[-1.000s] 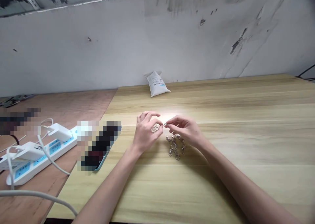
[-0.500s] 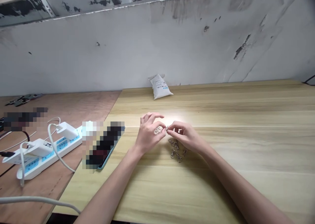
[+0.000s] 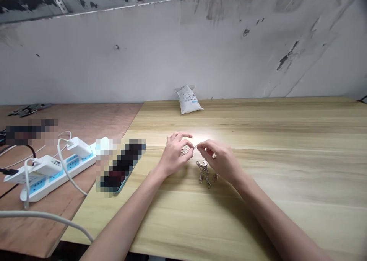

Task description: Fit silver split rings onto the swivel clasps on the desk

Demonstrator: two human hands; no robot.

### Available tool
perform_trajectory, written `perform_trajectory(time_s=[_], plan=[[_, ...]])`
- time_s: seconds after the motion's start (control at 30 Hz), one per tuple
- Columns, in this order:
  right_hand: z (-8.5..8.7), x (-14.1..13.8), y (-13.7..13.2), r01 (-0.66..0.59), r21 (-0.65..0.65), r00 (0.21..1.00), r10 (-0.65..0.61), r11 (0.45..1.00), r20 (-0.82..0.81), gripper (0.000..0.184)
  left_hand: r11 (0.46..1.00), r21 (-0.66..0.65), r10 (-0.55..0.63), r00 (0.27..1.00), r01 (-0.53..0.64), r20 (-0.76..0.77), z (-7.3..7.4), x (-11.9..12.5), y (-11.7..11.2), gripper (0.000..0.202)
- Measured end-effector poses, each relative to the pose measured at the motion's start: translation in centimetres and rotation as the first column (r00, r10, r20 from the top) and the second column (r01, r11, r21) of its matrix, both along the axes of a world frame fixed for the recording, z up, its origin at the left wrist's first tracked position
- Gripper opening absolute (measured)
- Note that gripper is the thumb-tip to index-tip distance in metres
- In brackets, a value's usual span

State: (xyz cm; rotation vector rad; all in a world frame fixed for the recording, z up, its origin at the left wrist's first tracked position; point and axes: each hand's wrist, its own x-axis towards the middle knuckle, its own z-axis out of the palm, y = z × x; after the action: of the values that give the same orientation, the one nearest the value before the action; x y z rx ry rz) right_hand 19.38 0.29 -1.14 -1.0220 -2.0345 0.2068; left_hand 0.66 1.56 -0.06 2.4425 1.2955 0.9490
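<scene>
My left hand (image 3: 174, 154) is curled above the pale wooden table (image 3: 258, 215) and holds a small bunch of metal split rings (image 3: 185, 150) at its fingertips. My right hand (image 3: 220, 159) pinches a tiny silver metal piece (image 3: 195, 147) between thumb and forefinger, right next to those rings. Just below my right fingers lies a loose heap of metal lobster clasps (image 3: 205, 175), partly hidden by that hand. What the tiny piece is exactly, I cannot tell.
A white printed sachet (image 3: 189, 99) leans against the stained white wall at the table's back. To the left lie a pixelated phone (image 3: 122, 169) and a white power strip (image 3: 51, 176) with plugged-in chargers and cables, on a lower reddish plywood board (image 3: 86, 119).
The whole view has tilted and shifted slightly as my head moved. My hands stay close together, and the right hand sits slightly further over the clasps.
</scene>
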Motion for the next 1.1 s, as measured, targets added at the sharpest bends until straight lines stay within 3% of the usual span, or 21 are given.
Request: perform_trajectory(time_s=[0.1,0.17,0.3,0.53,0.8,0.9,1.0,1.1], plan=[[0.2,-0.1,-0.1,-0.053,-0.080,0.985,0.039,0.995,-0.168,0.009,0.999,-0.049,0.012,0.998,-0.009,0.065,0.1,0.0,0.2,0.006],[0.4,-0.2,-0.2,-0.053,-0.068,0.982,0.040,0.996,-0.184,0.011,0.997,-0.080,0.020,0.992,-0.010,0.122,0.1,0.0,0.2,0.006],[0.4,-0.6,-0.3,-0.023,0.015,0.990,0.025,1.000,-0.141,0.016,0.991,-0.131,0.001,0.983,0.024,0.183,0.1,0.0,0.2,0.007],[-0.1,-1.3,-0.4,0.024,0.153,1.000,-0.021,0.988,-0.022,0.020,0.993,-0.116,-0.002,0.995,0.014,0.099,-0.4,0.0,0.3,0.007],[-0.8,-1.2,0.0,-0.052,0.127,0.979,0.025,0.990,0.204,0.025,0.990,-0.138,0.010,0.999,-0.005,0.041,-1.0,-0.6,1.0,0.010],[-0.9,-1.0,0.1,-0.081,0.046,0.967,0.067,0.996,0.247,0.022,0.987,-0.157,0.049,0.998,-0.043,0.038,-1.0,-1.1,1.5,0.010],[-0.5,-0.1,0.3,-0.084,-0.120,0.963,0.112,0.989,0.246,0.014,0.993,-0.069,0.090,0.994,-0.095,-0.070,-0.9,-1.9,1.8,0.009],[0.1,1.0,0.6,-0.103,-0.271,0.963,0.164,0.957,0.213,0.013,0.997,0.029,0.080,0.978,-0.076,-0.193,-0.8,-2.5,2.0,0.007]])
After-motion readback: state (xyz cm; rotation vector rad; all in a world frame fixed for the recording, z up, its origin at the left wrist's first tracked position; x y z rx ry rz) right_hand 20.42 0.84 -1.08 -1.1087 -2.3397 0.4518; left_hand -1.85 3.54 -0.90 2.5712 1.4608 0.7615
